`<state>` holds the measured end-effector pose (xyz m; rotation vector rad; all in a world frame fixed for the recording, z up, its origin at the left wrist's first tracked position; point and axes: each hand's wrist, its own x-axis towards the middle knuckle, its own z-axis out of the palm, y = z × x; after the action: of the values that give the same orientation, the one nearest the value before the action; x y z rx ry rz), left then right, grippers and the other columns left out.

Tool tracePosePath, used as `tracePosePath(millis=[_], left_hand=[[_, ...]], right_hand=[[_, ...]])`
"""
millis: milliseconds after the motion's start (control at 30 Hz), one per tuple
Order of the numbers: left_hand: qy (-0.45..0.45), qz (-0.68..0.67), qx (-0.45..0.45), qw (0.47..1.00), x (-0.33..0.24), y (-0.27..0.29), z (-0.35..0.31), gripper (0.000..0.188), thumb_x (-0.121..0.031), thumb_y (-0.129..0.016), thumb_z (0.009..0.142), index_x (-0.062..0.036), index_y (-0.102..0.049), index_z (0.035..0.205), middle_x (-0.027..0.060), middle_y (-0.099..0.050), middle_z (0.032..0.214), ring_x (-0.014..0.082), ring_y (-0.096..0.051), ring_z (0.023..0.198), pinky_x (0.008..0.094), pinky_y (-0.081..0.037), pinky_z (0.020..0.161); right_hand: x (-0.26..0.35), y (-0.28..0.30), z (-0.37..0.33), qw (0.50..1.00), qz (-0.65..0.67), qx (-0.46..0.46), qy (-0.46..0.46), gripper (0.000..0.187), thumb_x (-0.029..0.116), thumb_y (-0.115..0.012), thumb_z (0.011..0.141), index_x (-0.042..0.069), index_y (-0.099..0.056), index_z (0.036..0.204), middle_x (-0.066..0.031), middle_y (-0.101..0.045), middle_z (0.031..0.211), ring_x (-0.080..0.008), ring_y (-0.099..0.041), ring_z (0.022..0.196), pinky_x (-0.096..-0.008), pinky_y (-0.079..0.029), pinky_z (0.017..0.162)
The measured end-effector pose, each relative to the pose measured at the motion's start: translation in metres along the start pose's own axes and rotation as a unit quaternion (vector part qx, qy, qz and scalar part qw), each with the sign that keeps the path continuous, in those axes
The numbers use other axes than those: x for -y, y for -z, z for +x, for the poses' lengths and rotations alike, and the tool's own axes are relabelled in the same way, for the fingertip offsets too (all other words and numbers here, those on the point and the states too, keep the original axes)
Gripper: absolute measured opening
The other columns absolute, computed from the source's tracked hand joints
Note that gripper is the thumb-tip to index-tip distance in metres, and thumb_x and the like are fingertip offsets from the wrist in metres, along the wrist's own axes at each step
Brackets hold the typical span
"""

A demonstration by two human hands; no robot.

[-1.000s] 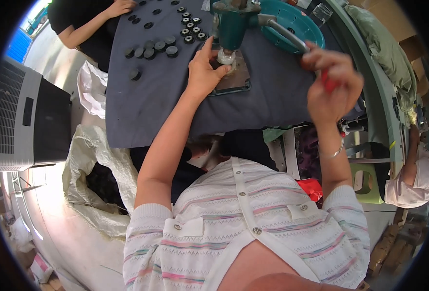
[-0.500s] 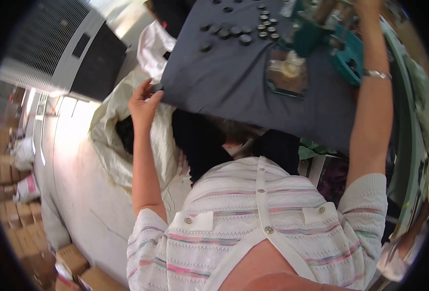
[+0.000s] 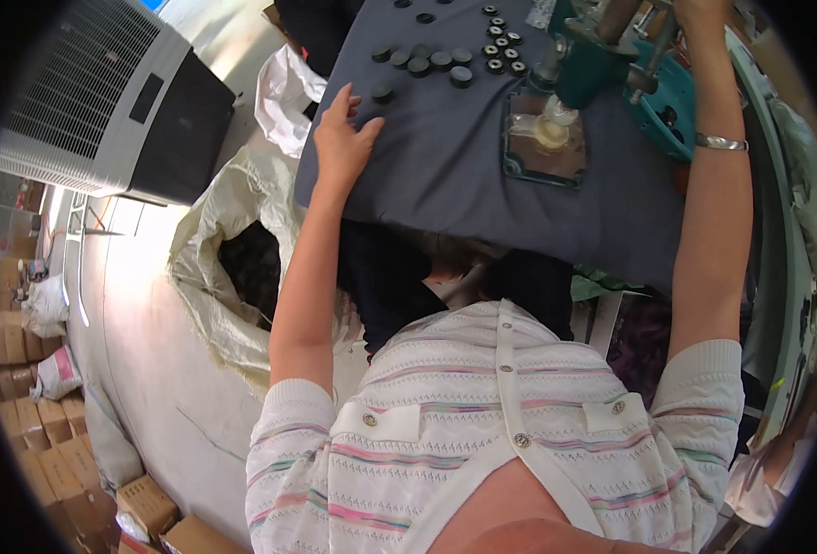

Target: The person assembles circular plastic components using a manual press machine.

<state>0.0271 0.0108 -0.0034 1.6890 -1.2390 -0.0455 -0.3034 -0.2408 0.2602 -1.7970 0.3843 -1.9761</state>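
My left hand [image 3: 342, 138] reaches over the left edge of the cloth-covered table [image 3: 427, 175], open, fingers stretched and nothing visible in it. Just beyond its fingertips lies a dark round cap [image 3: 382, 94], with a group of similar caps [image 3: 418, 66] farther back. At the far right, cut off by the picture's rim, my right hand [image 3: 702, 14] is closed at the upper end of the metal lever [image 3: 653, 69] of a green hand press [image 3: 588, 74]; its fingers are mostly hidden. A pale round piece [image 3: 552, 132] sits on the press's base plate [image 3: 545, 166].
Small ring-like pieces [image 3: 495, 49] lie left of the press; a teal tray [image 3: 662, 115] with dark bits stands right of it. Left of the table, a white woven sack [image 3: 210, 286] gapes over dark contents. An air cooler [image 3: 182, 125] and cardboard boxes [image 3: 53, 443] stand beyond.
My left hand has moved from above the sack to over the table, up and rightward. The dark round cap it held is no longer in it. My right hand has stayed at the lever.
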Motion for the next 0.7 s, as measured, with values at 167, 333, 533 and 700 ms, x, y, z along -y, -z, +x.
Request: tracePosePath(millis=[167, 333, 533, 700], left_hand=[[0.046, 0.125, 0.049, 0.99, 0.006, -0.034, 0.037, 0.082, -0.018, -0.079, 0.071, -0.0034, -0.042, 0.143, 0.0106, -0.067, 0.114, 0.0306, -0.054, 0.112, 0.0402, -0.046, 0.096], [0.026, 0.127, 0.055, 0.99, 0.009, -0.035, 0.043, 0.082, -0.016, -0.078, 0.071, -0.0034, -0.042, 0.143, 0.0093, -0.068, 0.108, 0.0297, -0.056, 0.11, 0.0385, -0.046, 0.094], [-0.002, 0.092, 0.051, 0.994, -0.009, -0.041, 0.038, 0.08, -0.014, -0.079, 0.071, -0.0033, -0.044, 0.142, 0.0101, -0.068, 0.101, 0.0283, -0.06, 0.102, 0.0381, -0.048, 0.089], [-0.116, -0.063, 0.076, 0.988, -0.067, -0.066, 0.013, 0.081, -0.004, -0.081, 0.069, -0.0046, -0.046, 0.142, 0.009, -0.072, 0.096, 0.0105, -0.062, 0.079, 0.0258, -0.051, 0.073]], right_hand=[[0.025, -0.014, -0.016, 0.987, 0.037, -0.069, -0.144, 0.02, 0.031, -0.052, 0.098, 0.013, -0.059, 0.103, 0.0026, -0.048, 0.069, -0.0036, -0.035, 0.045, -0.0186, -0.022, 0.036], [0.025, -0.012, -0.015, 0.988, 0.04, -0.063, -0.135, 0.02, 0.031, -0.053, 0.098, 0.012, -0.059, 0.103, 0.0022, -0.049, 0.069, -0.0033, -0.035, 0.045, -0.0182, -0.022, 0.036], [0.036, 0.01, 0.003, 0.891, 0.288, -0.03, -0.35, 0.019, 0.03, -0.053, 0.098, 0.012, -0.057, 0.095, 0.0012, -0.049, 0.069, -0.0036, -0.036, 0.045, -0.0181, -0.023, 0.037], [0.017, -0.015, -0.011, 0.992, 0.026, -0.07, -0.097, 0.024, 0.029, -0.051, 0.097, 0.011, -0.055, 0.082, -0.0006, -0.05, 0.065, -0.0064, -0.037, 0.043, -0.0228, -0.027, 0.036]])
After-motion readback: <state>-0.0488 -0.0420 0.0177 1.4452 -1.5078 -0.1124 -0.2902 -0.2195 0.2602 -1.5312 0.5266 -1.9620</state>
